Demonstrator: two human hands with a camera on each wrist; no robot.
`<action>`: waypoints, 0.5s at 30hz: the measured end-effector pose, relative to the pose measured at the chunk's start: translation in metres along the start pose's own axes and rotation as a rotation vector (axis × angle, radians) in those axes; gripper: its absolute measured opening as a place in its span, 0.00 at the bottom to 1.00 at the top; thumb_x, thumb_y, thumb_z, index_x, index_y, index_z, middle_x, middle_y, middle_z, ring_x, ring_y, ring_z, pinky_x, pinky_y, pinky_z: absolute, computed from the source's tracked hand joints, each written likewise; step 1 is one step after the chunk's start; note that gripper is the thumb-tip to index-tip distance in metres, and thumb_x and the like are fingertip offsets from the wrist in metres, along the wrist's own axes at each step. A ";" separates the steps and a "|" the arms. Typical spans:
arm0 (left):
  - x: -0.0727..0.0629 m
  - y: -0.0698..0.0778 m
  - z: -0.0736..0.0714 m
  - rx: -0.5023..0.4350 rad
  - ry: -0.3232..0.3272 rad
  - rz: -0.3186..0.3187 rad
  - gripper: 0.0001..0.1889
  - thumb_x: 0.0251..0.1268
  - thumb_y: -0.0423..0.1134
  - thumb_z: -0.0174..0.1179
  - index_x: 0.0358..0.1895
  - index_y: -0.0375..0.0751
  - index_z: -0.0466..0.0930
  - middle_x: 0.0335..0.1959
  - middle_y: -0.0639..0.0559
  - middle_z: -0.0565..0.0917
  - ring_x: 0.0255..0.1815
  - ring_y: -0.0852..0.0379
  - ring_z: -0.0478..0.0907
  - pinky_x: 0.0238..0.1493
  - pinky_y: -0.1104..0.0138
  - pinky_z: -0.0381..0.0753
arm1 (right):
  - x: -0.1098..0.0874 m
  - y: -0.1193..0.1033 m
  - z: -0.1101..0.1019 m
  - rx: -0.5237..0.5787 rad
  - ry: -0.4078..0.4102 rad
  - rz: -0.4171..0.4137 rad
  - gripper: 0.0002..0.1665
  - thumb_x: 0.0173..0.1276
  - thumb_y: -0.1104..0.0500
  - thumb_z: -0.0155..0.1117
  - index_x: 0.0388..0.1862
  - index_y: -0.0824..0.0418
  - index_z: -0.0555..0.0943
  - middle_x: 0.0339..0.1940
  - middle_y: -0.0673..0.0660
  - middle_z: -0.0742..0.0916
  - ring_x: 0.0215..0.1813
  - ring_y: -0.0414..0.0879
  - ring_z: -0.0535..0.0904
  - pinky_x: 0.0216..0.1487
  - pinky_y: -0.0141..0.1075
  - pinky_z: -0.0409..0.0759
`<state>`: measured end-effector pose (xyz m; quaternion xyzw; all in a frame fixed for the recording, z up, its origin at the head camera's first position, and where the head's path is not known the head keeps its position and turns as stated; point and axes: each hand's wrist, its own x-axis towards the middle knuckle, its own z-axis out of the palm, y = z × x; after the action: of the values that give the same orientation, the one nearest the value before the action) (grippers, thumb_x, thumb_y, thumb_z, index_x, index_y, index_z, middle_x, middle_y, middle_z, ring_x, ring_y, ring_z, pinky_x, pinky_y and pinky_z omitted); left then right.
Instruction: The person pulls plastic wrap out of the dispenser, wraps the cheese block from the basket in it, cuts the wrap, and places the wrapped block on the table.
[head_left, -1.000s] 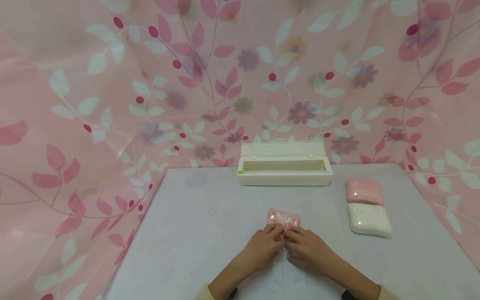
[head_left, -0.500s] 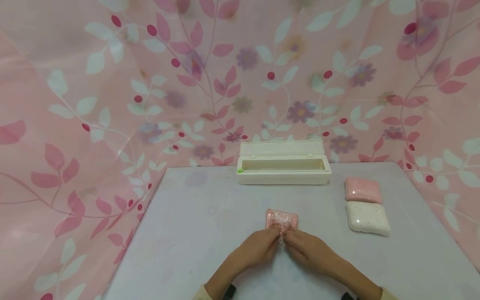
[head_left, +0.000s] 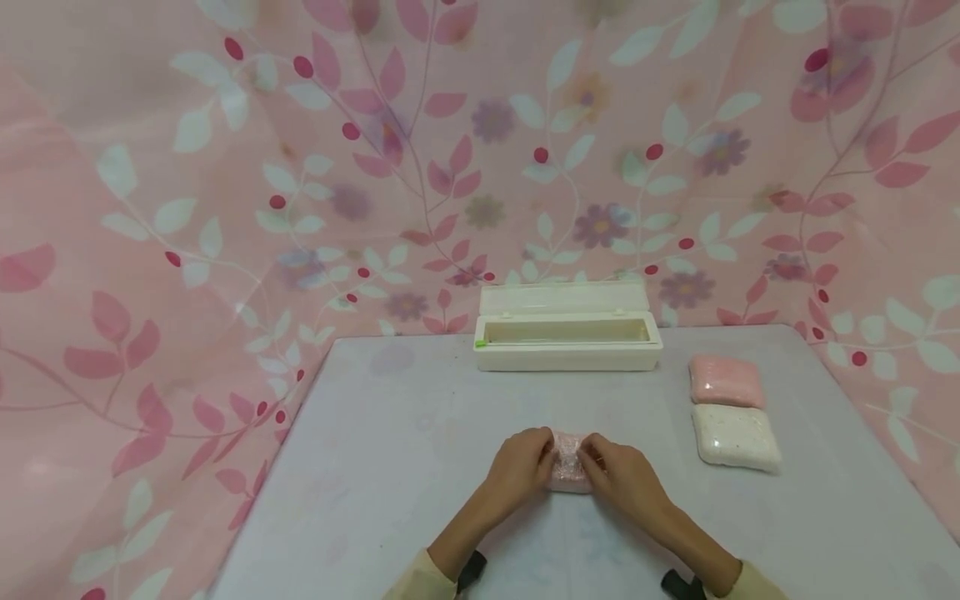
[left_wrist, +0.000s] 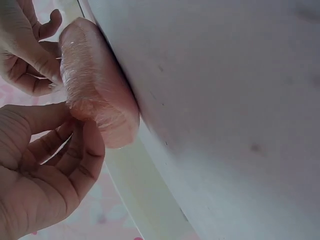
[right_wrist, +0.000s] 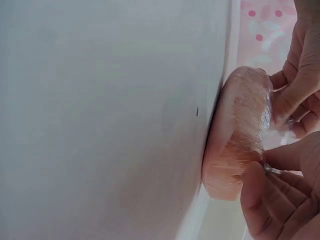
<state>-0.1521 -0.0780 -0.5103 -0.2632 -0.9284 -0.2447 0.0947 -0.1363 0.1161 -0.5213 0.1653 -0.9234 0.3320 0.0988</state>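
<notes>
A pink block [head_left: 570, 475] wrapped in clear cling film [right_wrist: 250, 122] lies on the table between the hands. In the head view my left hand [head_left: 521, 467] is at its left side, and in the left wrist view its thumb and fingers pinch the film at the block's edge. On the other side my right hand [head_left: 622, 479] pinches film too; the right wrist view shows a loose bit by the right fingertips [right_wrist: 254, 175]. Wrinkled film covers the block's top face. Fingers hide parts of both sides.
A long white box [head_left: 570, 358] with its lid raised stands at the table's back edge. To the right lie a wrapped pink block [head_left: 726, 381] and a wrapped white block [head_left: 737, 437], touching. A floral cloth [head_left: 450, 167] hangs behind the white table [head_left: 390, 467].
Both hands have moved from the block's near edge up to its two sides, now a little further apart. More of the block's near part shows. The box and other blocks stay put.
</notes>
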 end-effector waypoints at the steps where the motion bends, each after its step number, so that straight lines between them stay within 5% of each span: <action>1: 0.001 0.000 0.001 0.006 -0.011 -0.015 0.09 0.64 0.33 0.64 0.30 0.45 0.73 0.23 0.61 0.69 0.22 0.67 0.63 0.23 0.77 0.63 | 0.001 0.000 0.000 -0.011 -0.013 0.020 0.04 0.65 0.62 0.69 0.36 0.55 0.82 0.25 0.43 0.84 0.24 0.33 0.73 0.29 0.32 0.76; 4: 0.004 0.000 0.004 0.017 -0.056 -0.049 0.09 0.62 0.32 0.65 0.32 0.46 0.72 0.28 0.59 0.68 0.24 0.65 0.63 0.24 0.75 0.64 | 0.003 -0.002 0.000 -0.018 -0.048 0.042 0.05 0.63 0.61 0.70 0.34 0.54 0.81 0.23 0.41 0.81 0.24 0.35 0.72 0.28 0.33 0.74; 7: 0.007 0.001 0.008 0.077 -0.067 -0.005 0.09 0.60 0.31 0.66 0.36 0.45 0.74 0.33 0.56 0.69 0.25 0.63 0.64 0.24 0.75 0.65 | 0.004 -0.001 0.001 -0.049 -0.036 -0.022 0.09 0.60 0.62 0.72 0.33 0.53 0.79 0.24 0.40 0.77 0.25 0.36 0.69 0.26 0.31 0.71; 12: 0.009 -0.001 0.010 0.287 0.041 0.216 0.09 0.56 0.36 0.71 0.38 0.50 0.83 0.43 0.54 0.77 0.39 0.57 0.73 0.33 0.70 0.73 | 0.009 0.009 0.004 -0.153 0.103 -0.347 0.15 0.53 0.65 0.77 0.37 0.56 0.81 0.40 0.51 0.83 0.44 0.46 0.78 0.40 0.38 0.81; 15: 0.006 -0.004 0.007 0.331 0.038 0.333 0.06 0.57 0.39 0.72 0.37 0.53 0.86 0.46 0.57 0.81 0.49 0.57 0.76 0.41 0.66 0.77 | 0.011 0.016 0.003 -0.158 0.125 -0.549 0.16 0.51 0.66 0.77 0.38 0.56 0.82 0.48 0.55 0.84 0.56 0.56 0.78 0.51 0.47 0.79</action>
<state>-0.1597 -0.0744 -0.5164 -0.3889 -0.8977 -0.0748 0.1929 -0.1529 0.1230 -0.5300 0.3801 -0.8593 0.2294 0.2540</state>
